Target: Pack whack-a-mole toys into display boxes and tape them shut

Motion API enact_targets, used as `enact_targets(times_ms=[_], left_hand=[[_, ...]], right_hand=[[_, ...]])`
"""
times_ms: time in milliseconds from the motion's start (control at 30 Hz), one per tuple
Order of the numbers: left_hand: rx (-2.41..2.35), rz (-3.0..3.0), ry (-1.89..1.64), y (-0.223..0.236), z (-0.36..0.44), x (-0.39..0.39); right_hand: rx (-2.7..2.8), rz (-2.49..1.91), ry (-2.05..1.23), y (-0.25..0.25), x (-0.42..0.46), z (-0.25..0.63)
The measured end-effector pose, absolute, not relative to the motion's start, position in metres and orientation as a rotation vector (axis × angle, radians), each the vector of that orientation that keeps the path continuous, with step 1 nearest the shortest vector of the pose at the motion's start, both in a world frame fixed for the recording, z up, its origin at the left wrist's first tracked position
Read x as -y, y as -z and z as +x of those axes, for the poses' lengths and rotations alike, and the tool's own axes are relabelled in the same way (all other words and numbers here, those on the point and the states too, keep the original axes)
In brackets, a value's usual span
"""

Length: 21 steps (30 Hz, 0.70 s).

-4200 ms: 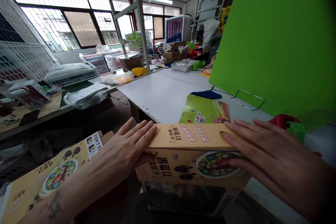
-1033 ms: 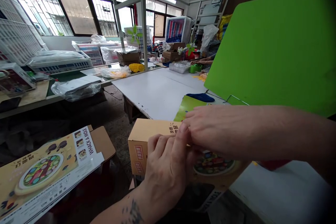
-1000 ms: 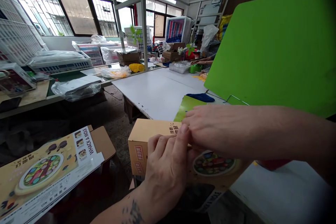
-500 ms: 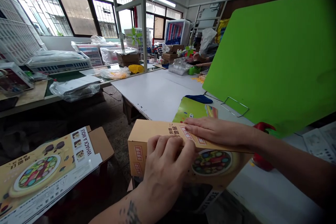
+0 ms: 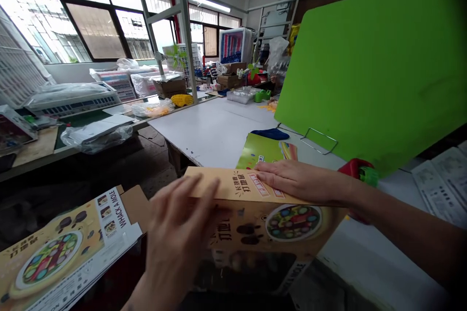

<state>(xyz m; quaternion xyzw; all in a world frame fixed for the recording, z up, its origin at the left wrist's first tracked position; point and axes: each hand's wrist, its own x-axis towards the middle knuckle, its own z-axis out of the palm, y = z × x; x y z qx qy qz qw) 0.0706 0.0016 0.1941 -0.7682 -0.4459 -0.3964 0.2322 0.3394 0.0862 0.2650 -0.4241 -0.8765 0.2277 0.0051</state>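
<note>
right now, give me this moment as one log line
right hand: flat on box top | left hand: blurred at box's left end, contact unclear | printed carton: lower left

A tan box [image 5: 260,215] with dark lettering, red-outlined labels and a multicoloured round picture; a plain bright-green board [image 5: 365,73]; a pale grey desk [image 5: 207,126], dark-blue cloth [image 5: 270,133] near its edge.
</note>
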Motion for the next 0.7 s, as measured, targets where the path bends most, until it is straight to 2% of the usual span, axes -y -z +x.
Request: enact_targets(times_ms=[100,267,367,433,500,600,700], left_hand=[[1.424,-2.126,1.370,-0.159,0.037,-0.004],[2.173,-2.972,1.642,-0.080,0.021,0.001],[2.374,-2.835,1.977,-0.064,0.029,0.004],[2.401,-2.604,2.157,-0.078,0.025,0.003],[2.341,-2.543,2.149,-0.108,0.012,0.000],[2.122,-2.675,1.778,-0.161,-0.013,-0.004],[1.762,-2.814,1.262,-0.198,-0.018,-0.006]], right_hand=[[2.718,-1.325,-0.724,-0.264,-0.085,0.351],[2.684,-1.295,-0.722,-0.263,-0.081,0.358],[2.671,-1.275,-0.749,-0.273,-0.076,0.358],[2.644,-1.263,-0.739,-0.282,-0.073,0.362],[2.544,-1.258,-0.747,-0.289,-0.072,0.372],[2.248,-1.300,-0.733,-0.277,-0.079,0.402],[2.033,-1.509,-0.556,-0.233,-0.096,0.442]])
